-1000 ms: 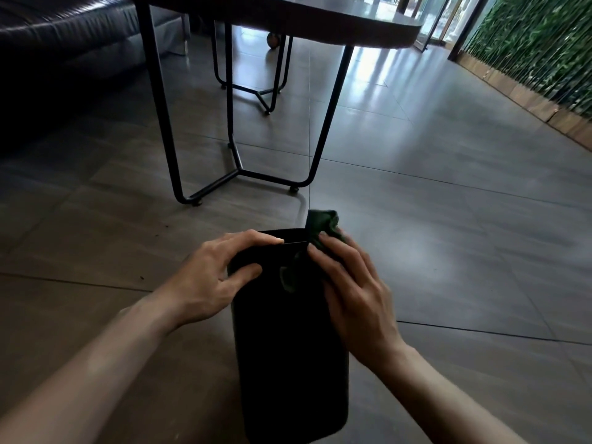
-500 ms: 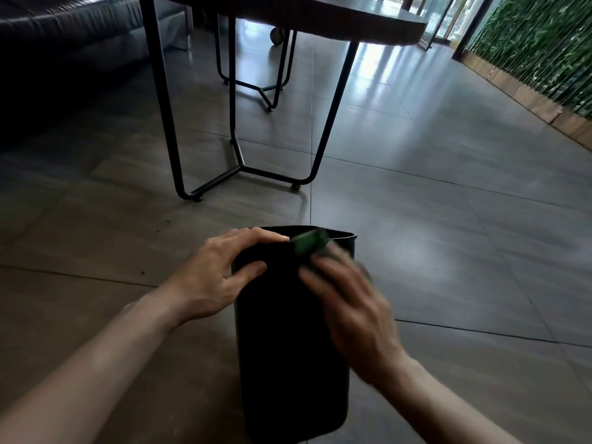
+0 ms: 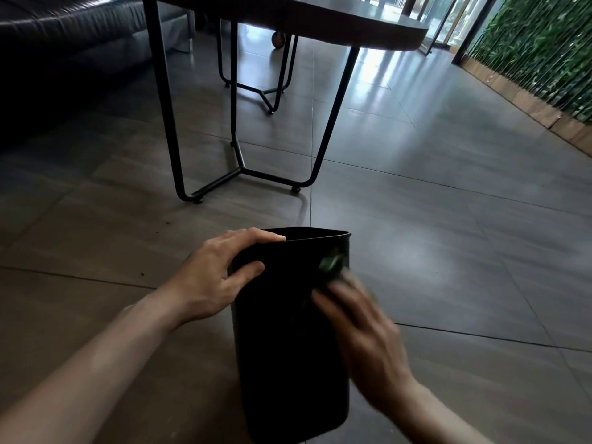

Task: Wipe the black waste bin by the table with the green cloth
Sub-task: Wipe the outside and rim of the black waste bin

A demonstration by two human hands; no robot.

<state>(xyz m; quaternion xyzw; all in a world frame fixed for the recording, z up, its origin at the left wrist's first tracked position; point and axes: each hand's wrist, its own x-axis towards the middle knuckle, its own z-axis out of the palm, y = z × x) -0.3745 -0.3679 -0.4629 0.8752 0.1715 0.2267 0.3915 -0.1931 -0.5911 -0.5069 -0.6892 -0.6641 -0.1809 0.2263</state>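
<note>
From the head camera, a tall black plastic waste bin (image 3: 288, 347) stands on the grey tiled floor (image 3: 448, 251), near the black metal legs of a dark round tabletop (image 3: 336, 24). The left hand (image 3: 221, 280) grips the bin's rim, fingers over the top edge and thumb on the outer wall. The right hand (image 3: 365, 328), blurred, presses a crumpled green cloth (image 3: 331, 264) against the bin's upper right side; whether its fingers curl round the cloth cannot be told.

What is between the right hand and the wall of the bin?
The green cloth. In the head view the right hand, blurred, presses it against the bin near the rim; only a small part of it shows past the fingers.
</note>
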